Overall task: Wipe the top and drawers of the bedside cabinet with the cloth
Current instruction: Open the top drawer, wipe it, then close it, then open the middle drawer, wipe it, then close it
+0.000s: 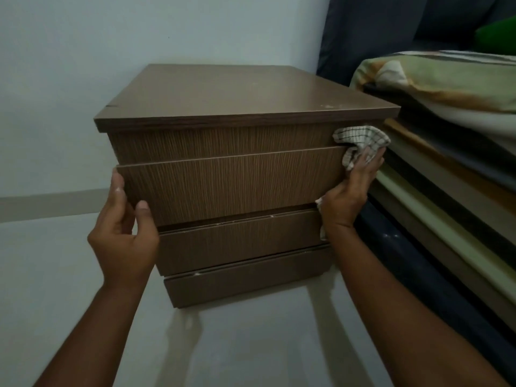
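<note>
The cloth (361, 141), a small checked rag, is bunched at the right end of the upper drawer front (231, 185), where that drawer meets the panel under the cabinet's top. It looks light, soft and floppy, the sort of thing that crumples and slides, so it is best taken as a wad under a flat palm and fingers rather than pinched by a corner; a tail of it hangs out below the wrist.

The right hand (349, 196) is grasping that cloth and pressing it against the drawer's right edge. The left hand (125, 227) holds no cloth: it clasps the drawer's left edge, thumb on the front face, fingers curled behind. The drawer stands slightly proud of the two below it, so I judge it is being steadied or drawn out for wiping.

The bedside cabinet (223, 93) is brown wood-grain board, stiff and probably heavy enough to stay put. Its top shows pale specks near the right front corner. It stands on a pale floor against the far wall, with stacked bedding (446, 113) just beside it on the right.
</note>
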Demonstrator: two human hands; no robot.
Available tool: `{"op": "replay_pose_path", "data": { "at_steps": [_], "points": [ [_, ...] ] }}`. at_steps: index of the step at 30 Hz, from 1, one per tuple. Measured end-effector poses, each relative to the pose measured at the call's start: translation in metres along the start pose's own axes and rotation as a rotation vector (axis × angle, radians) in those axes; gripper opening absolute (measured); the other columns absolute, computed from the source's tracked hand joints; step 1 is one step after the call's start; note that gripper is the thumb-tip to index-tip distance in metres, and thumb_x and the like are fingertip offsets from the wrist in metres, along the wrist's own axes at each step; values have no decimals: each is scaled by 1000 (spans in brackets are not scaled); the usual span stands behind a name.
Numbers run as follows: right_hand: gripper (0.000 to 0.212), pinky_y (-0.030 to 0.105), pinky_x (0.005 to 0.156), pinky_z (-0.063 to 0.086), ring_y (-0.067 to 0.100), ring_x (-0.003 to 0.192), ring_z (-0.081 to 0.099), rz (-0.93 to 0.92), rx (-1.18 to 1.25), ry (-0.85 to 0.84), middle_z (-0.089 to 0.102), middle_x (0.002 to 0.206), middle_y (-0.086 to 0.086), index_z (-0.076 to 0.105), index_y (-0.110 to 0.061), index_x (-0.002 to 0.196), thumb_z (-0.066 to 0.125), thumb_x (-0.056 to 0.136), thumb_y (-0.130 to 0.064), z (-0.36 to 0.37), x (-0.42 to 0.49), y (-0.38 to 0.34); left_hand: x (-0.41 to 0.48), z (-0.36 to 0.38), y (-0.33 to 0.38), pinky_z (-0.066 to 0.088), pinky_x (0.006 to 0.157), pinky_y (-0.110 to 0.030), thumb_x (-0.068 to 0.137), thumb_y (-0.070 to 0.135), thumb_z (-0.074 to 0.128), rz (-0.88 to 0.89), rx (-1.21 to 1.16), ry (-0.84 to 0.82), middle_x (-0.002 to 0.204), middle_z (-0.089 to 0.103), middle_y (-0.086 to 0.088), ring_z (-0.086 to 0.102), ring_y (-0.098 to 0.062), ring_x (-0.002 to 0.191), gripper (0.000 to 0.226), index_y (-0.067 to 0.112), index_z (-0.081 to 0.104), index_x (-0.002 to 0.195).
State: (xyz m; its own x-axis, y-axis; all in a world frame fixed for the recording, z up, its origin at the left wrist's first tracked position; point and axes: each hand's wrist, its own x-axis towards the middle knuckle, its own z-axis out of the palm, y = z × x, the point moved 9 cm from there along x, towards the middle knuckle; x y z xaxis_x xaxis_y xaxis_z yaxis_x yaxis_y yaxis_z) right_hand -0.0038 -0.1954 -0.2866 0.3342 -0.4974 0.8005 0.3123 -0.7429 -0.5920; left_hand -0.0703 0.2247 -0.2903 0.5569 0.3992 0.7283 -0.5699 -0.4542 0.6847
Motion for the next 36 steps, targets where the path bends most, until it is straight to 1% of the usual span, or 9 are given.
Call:
{"op": "replay_pose_path", "data": {
  "at_steps": [4,7,12,16,19,22,25,30,36],
  "points": [
    [50,13,120,14,32,149,27,94,85,15,27,159,26,28,2,152,32,102,1,-14,10,17,3,-9,3,48,105,-19,99,5,54,-36,-8,11,143,57,-5,58,-16,132,47,13,47,145],
    [48,4,115,12,28,148,31,174,128,-17,33,158,22,30,2,151,34,105,-8,-21,8,24,3,-23,-11,54,101,-32,99,7,52,-129,-19,72,136,62,-4,62,-13,124,44,9,49,143],
    [45,7,116,19,31,146,34,145,178,-56,37,154,26,34,8,147,36,106,-9,-22,-17,-4,-22,-30,-43,57,91,-45,98,14,53,-268,113,83,124,64,-5,61,-12,113,27,11,58,125],
    [43,12,114,28,28,141,41,67,241,-116,44,149,24,36,9,146,39,105,-5,-15,-53,-55,-45,-17,-60,58,80,-33,97,12,57,-302,195,-49,117,64,-6,59,-10,106,24,10,61,121],
    [42,21,117,32,21,139,41,-12,307,-176,45,145,15,39,9,143,41,103,0,-5,-84,-91,-50,-13,-57,54,74,-19,95,8,60,-208,254,-131,117,61,-5,59,-11,104,23,9,63,118],
    [39,30,118,35,27,138,45,-35,359,-252,50,143,24,44,13,139,41,101,2,8,-112,-110,-49,-9,-51,56,78,-23,92,7,61,-81,286,-184,115,59,-4,58,-10,105,22,8,65,114],
    [39,45,115,38,36,137,47,-45,394,-330,51,140,28,43,16,138,40,102,1,18,-132,-121,-49,-9,-54,56,82,-21,91,5,61,-72,263,-195,115,58,-5,58,-8,105,22,8,64,113],
    [43,51,112,39,42,135,47,-82,408,-369,51,139,32,42,19,137,37,101,-4,21,-143,-130,-53,-14,-52,50,81,-6,93,7,59,-61,241,-197,113,56,-5,56,-3,101,17,6,63,109],
    [40,53,111,41,45,133,49,-188,431,-451,51,137,35,44,21,133,43,95,11,28,-163,-149,-64,-23,-45,50,78,-13,93,10,56,-7,198,-181,107,57,-10,56,-5,98,13,3,63,103]
  ]
}}
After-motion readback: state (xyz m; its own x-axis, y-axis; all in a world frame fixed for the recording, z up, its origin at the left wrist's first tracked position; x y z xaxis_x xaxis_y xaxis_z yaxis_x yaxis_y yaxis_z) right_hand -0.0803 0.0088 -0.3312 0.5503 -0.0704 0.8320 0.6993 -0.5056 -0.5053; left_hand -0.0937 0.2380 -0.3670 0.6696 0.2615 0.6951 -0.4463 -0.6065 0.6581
